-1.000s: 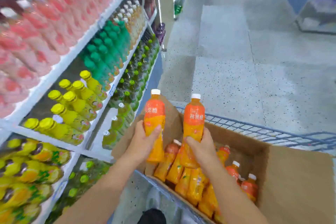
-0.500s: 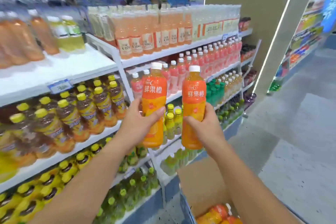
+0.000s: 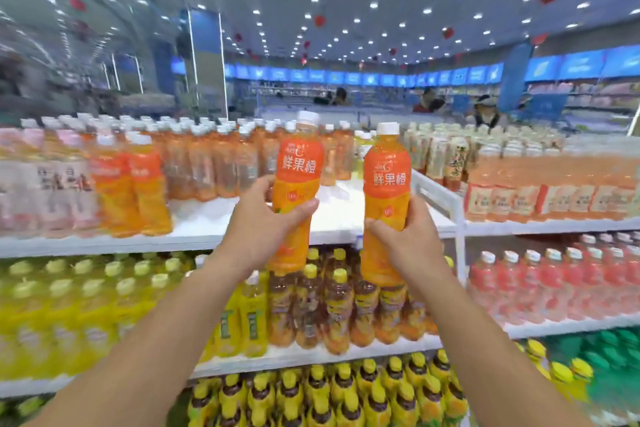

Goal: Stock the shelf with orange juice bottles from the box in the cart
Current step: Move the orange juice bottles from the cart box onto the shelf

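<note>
Biggest worry from where I'm sitting is the top shelf (image 3: 207, 229) across the middle of the frame. It has a bare white patch at centre, but a couple of matching orange bottles (image 3: 133, 184) stand at its left edge and packed rows behind, so pushing two in at once could clip a neighbour and domino the row. The view is also smeared toward the left and right edges, so I can't judge how deep that gap really goes.

Next, the bottles themselves. The left bottle (image 3: 294, 191), centre frame, leans a bit to the right, so it might land on its edge and tip. The right bottle (image 3: 386, 201) stands closer to upright.

Grip-wise: my left hand (image 3: 258, 229) is wrapped around the lower half of its bottle, thumb pressed across the front, most of the label and the cap sticking up above the fist. My right hand (image 3: 410, 243) is clamped low on its bottle too, so both are top-heavy and could swing. Both hover in front of the shelf lip, not yet set down.
</note>
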The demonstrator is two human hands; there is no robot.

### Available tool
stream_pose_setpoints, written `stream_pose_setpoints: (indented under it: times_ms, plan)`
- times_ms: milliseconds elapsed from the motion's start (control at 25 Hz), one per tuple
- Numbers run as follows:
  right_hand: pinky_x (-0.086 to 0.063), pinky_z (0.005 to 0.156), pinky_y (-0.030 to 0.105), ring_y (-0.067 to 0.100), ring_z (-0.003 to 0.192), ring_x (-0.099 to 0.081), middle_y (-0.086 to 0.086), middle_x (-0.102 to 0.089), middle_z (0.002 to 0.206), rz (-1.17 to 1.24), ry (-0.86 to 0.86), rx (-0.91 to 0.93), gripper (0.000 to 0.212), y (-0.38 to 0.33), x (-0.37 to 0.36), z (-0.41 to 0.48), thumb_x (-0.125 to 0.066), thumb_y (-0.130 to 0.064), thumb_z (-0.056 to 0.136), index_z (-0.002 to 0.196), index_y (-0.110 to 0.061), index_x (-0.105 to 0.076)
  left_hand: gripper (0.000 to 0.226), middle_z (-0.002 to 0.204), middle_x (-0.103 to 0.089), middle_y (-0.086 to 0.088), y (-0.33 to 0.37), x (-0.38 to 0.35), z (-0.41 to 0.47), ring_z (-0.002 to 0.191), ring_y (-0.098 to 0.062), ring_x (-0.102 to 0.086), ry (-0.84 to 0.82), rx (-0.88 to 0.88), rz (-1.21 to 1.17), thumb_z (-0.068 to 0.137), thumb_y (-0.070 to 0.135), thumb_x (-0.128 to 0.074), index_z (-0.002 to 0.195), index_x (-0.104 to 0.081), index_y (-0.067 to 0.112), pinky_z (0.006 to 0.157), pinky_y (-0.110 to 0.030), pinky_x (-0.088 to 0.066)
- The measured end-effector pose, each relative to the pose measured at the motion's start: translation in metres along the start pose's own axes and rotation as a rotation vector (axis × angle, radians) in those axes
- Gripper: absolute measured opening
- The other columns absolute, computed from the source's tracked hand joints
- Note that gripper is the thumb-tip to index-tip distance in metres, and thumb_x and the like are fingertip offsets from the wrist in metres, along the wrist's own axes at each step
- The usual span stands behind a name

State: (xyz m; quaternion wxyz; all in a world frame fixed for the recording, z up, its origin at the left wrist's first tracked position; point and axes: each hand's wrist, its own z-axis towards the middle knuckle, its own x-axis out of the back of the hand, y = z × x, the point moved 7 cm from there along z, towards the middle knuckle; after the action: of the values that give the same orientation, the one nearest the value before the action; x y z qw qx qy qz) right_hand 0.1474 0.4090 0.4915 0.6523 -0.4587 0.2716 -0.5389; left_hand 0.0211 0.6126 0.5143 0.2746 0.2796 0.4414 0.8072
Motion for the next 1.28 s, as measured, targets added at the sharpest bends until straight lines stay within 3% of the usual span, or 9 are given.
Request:
stream_pose_setpoints:
  times_ms: [80, 160, 240, 480, 640, 760, 920, 1120, 1280]
  plan:
    - [-0.051, 0.069, 0.028, 0.012, 0.081, -0.066, -0.005, -0.067, 0.094, 0.026, -0.038, 0.009, 0.039, -0.004, -0.061, 0.016, -0.077, -0.013, 0.082, 0.114, -0.02, -0.055, 0.035, 0.1, -0.071, 0.011, -0.017, 0.051, 0.02, 0.084, -0.001, -0.068, 0.045, -0.015, 0.026, 0.081, 0.039, -0.082, 0.109, -0.062, 0.033, 0.077, -0.037, -0.06]
    - [-0.05, 0.066, 0.022, 0.001, 0.076, -0.066, -0.007, -0.066, 0.092, 0.049, -0.084, 0.019, 0.039, -0.007, -0.116, 0.03, -0.077, -0.01, 0.082, 0.113, -0.018, -0.054, 0.028, 0.099, -0.071, 0.014, -0.036, 0.089, 0.039, 0.081, 0.009, -0.065, 0.064, -0.019, 0.048, 0.085, 0.035, -0.079, 0.106, -0.061, 0.033, 0.078, -0.03, -0.057]
    - [-0.049, 0.064, 0.019, -0.009, 0.07, -0.063, -0.009, -0.066, 0.092, 0.073, -0.125, 0.029, 0.041, -0.009, -0.166, 0.042, -0.077, -0.007, 0.083, 0.114, -0.019, -0.054, 0.023, 0.098, -0.072, 0.015, -0.055, 0.117, 0.059, 0.083, 0.009, -0.066, 0.085, -0.011, 0.056, 0.086, 0.035, -0.077, 0.103, -0.061, 0.036, 0.078, -0.029, -0.055]
    - [-0.055, 0.081, 0.037, 0.015, 0.092, -0.068, -0.001, -0.069, 0.101, 0.088, -0.2, -0.011, 0.043, 0.018, -0.258, 0.084, -0.079, -0.012, 0.081, 0.115, -0.023, -0.055, 0.034, 0.107, -0.068, 0.015, -0.12, 0.154, 0.109, 0.1, -0.005, -0.066, 0.195, 0.059, 0.033, 0.091, 0.035, -0.073, 0.12, -0.056, 0.03, 0.081, -0.027, -0.053]
    - [-0.054, 0.084, 0.039, 0.017, 0.098, -0.067, -0.003, -0.067, 0.107, 0.114, -0.249, -0.057, 0.045, 0.046, -0.285, 0.115, -0.077, -0.016, 0.084, 0.12, -0.027, -0.051, 0.04, 0.11, -0.067, 0.016, -0.163, 0.149, 0.142, 0.105, -0.007, -0.064, 0.229, 0.127, 0.048, 0.091, 0.04, -0.07, 0.126, -0.054, 0.031, 0.094, -0.038, -0.055]
    - [-0.055, 0.089, 0.044, 0.018, 0.1, -0.066, -0.001, -0.066, 0.107, 0.116, -0.287, -0.048, 0.046, 0.069, -0.302, 0.14, -0.076, -0.013, 0.085, 0.121, -0.023, -0.05, 0.044, 0.114, -0.065, 0.021, -0.187, 0.135, 0.162, 0.11, 0.0, -0.062, 0.255, 0.124, 0.061, 0.092, 0.04, -0.069, 0.131, -0.05, 0.034, 0.094, -0.029, -0.053]
    - [-0.053, 0.088, 0.036, 0.015, 0.104, -0.064, -0.003, -0.063, 0.109, 0.166, -0.332, -0.062, 0.045, 0.097, -0.322, 0.169, -0.074, -0.014, 0.087, 0.121, -0.026, -0.046, 0.046, 0.119, -0.06, 0.024, -0.211, 0.121, 0.181, 0.11, 0.01, -0.056, 0.318, 0.129, 0.074, 0.096, 0.036, -0.065, 0.136, -0.043, 0.035, 0.083, -0.008, -0.044]
    - [-0.046, 0.087, 0.026, 0.004, 0.109, -0.057, -0.012, -0.057, 0.118, 0.189, -0.409, -0.019, 0.059, 0.112, -0.343, 0.182, -0.073, -0.016, 0.09, 0.134, -0.03, -0.036, 0.051, 0.127, -0.059, 0.021, -0.229, 0.123, 0.197, 0.117, 0.004, -0.054, 0.344, 0.136, 0.164, 0.096, 0.04, -0.064, 0.14, -0.039, 0.038, 0.089, -0.014, -0.042]
    - [-0.045, 0.094, 0.031, 0.008, 0.115, -0.054, -0.013, -0.051, 0.122, 0.063, -0.44, 0.061, 0.064, 0.125, -0.342, 0.184, -0.074, -0.036, 0.087, 0.138, -0.03, -0.036, 0.043, 0.115, -0.061, 0.016, -0.243, 0.124, 0.185, 0.108, -0.001, -0.058, 0.361, 0.209, 0.329, 0.088, 0.033, -0.075, 0.125, -0.054, 0.036, 0.077, -0.008, -0.042]
